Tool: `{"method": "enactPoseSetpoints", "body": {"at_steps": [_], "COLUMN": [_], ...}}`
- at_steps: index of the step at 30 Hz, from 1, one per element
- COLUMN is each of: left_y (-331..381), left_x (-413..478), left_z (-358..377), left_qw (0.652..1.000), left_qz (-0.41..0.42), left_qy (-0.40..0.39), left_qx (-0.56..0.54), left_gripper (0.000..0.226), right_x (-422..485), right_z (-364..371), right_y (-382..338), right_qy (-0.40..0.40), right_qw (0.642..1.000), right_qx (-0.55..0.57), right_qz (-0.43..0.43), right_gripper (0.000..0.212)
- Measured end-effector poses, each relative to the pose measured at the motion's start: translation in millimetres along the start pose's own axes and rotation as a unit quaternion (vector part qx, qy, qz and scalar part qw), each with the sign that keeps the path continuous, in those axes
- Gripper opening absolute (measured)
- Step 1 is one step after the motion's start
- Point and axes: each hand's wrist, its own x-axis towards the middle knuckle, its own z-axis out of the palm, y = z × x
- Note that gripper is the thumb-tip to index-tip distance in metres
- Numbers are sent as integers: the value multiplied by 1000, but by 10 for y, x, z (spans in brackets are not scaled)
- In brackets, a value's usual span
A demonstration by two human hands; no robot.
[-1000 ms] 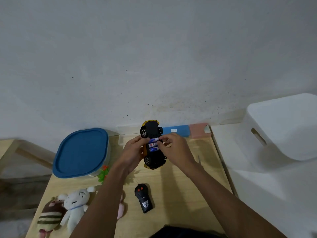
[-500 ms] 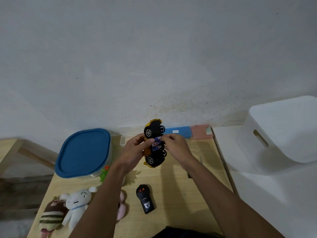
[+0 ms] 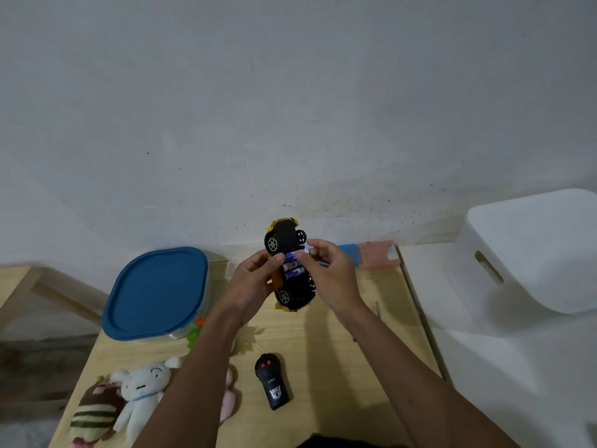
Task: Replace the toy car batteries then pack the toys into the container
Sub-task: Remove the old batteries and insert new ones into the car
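A yellow and black toy car [image 3: 287, 239] is held upside down above the wooden table [image 3: 323, 344], wheels toward me. Its battery bay is uncovered and shows blue batteries [image 3: 293, 270] side by side. My left hand [image 3: 255, 286] grips the car's left flank with the thumb near the batteries. My right hand [image 3: 329, 273] is on the car's right side, and its fingertips pinch at the top battery. A clear container with a blue lid [image 3: 155, 294] stands at the table's back left, lid on.
A black remote control [image 3: 273, 383] lies near the table's front. Plush toys lie at the front left: a white one [image 3: 142, 392], a striped brown one [image 3: 93, 415], a pink one [image 3: 230, 396]. A blue and pink box [image 3: 368, 255] rests against the wall. A white bin [image 3: 533, 253] stands right.
Both hands have lifted the car slightly and tilted its top end to the right. The right hand's fingers have shifted on the top battery.
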Motion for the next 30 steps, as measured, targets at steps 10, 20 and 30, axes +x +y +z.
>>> {"method": "enactPoseSetpoints", "body": {"at_steps": [10,20,30], "left_y": [67,87,74], "left_x": [3,10,-14], "left_z": [8,-110,-113], "left_qw": [999,999,996], "left_qz": [2,-6,-14], "left_qy": [-7,-35,-61], "left_qx": [-34,-30,-55], "left_gripper": [40,83,87], "right_x": [-26,8,25], "right_z": [61,-66,-42], "right_y": [-110,-334,-320], "right_qy": [-71,-118,-163], "right_qw": [995,992,941], "right_qx": [55,-25,-279], "right_qz": [-39,-41,-101], "right_gripper": [23,9,25]}}
